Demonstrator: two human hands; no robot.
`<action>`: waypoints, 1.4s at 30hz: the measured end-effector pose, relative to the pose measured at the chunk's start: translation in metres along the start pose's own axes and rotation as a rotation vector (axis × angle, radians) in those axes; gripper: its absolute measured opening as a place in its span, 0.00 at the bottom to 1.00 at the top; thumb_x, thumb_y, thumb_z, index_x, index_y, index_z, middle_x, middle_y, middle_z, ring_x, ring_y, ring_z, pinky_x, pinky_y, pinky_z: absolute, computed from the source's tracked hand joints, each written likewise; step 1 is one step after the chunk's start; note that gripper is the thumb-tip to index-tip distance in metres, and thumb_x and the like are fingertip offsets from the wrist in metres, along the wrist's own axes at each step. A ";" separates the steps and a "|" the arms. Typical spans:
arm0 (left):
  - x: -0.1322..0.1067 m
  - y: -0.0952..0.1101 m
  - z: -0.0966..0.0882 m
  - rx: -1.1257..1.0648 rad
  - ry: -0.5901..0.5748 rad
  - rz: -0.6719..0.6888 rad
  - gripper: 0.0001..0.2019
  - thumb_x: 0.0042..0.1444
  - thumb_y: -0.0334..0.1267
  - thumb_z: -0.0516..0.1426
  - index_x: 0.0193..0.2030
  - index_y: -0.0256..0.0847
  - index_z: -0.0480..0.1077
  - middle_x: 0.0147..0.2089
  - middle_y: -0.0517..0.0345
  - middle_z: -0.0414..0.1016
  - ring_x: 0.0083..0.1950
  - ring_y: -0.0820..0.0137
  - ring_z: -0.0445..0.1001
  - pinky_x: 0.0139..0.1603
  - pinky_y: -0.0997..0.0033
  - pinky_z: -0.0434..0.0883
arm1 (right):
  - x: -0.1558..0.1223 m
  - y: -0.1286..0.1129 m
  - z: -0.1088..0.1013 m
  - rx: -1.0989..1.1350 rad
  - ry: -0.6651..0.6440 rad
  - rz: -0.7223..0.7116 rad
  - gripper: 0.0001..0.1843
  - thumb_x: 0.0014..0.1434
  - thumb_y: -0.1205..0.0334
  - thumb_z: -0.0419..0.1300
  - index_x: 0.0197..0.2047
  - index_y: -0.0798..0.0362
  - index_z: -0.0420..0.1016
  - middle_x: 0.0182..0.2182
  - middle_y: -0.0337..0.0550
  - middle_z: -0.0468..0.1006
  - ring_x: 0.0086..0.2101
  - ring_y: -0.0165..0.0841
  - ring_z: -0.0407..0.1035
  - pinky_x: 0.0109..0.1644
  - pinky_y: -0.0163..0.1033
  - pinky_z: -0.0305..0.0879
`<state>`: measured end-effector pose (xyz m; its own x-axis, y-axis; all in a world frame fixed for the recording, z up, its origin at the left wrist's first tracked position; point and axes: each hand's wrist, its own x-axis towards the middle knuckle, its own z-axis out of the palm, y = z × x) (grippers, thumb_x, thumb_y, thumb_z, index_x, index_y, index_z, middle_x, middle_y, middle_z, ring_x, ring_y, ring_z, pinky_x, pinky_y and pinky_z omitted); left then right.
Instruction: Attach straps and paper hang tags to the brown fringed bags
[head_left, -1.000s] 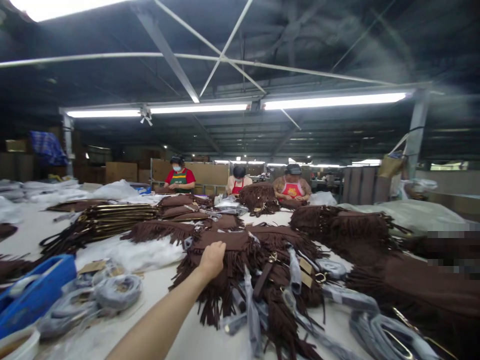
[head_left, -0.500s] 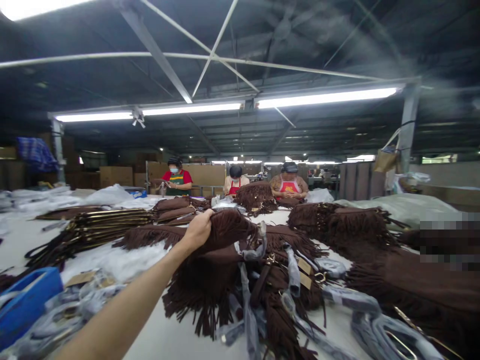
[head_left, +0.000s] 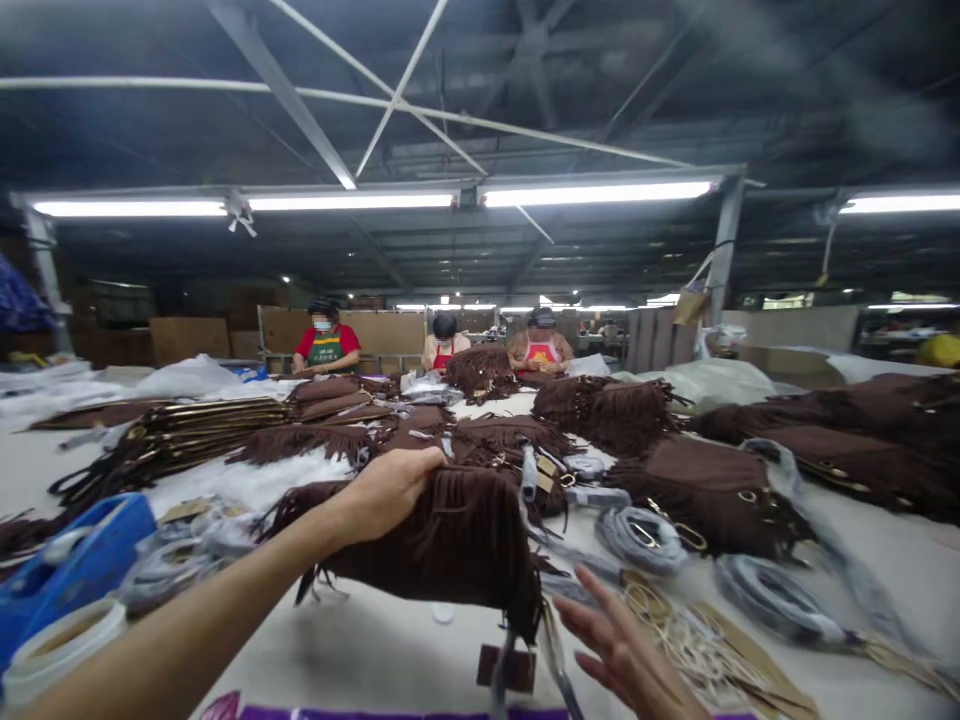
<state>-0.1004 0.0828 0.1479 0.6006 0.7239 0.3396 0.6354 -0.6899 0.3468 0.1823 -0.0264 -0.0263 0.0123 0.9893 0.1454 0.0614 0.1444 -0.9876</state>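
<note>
My left hand [head_left: 394,492] grips the upper edge of a dark brown fringed bag [head_left: 457,540], lifted in front of me. Its fringe hangs down on the right side, and a strap in clear wrap and a brown tag [head_left: 504,668] dangle below it. To the right of the bag, my right hand [head_left: 619,640] is open with fingers spread, apart from the bag and holding nothing. Under that hand lie pale cords [head_left: 694,640] on brown paper. Coiled straps in grey wrap [head_left: 641,537] rest just beyond.
A blue tape dispenser [head_left: 82,560] and a white tape roll [head_left: 67,640] stand at the left. Stacked gold-edged pieces [head_left: 214,430] lie behind them. More brown fringed bags [head_left: 697,480] cover the right side. Three co-workers sit across the white table [head_left: 360,650].
My left hand has drawn the bag off the pile and nearer to me. My right hand has come into view at the lower right. The view has turned to the right.
</note>
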 end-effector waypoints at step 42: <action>-0.081 0.011 0.133 0.373 -0.401 -0.290 0.09 0.59 0.31 0.51 0.45 0.43 0.68 0.42 0.48 0.80 0.46 0.55 0.78 0.43 0.61 0.70 | 0.035 -0.012 0.023 -1.063 -0.319 0.123 0.16 0.61 0.57 0.51 0.31 0.53 0.76 0.32 0.46 0.79 0.34 0.38 0.72 0.34 0.36 0.56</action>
<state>-0.0774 0.0177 0.0081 0.4679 0.8778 -0.1023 0.8833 -0.4683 0.0218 0.1594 0.0074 -0.0103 -0.1707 0.9776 -0.1228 0.9018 0.1048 -0.4193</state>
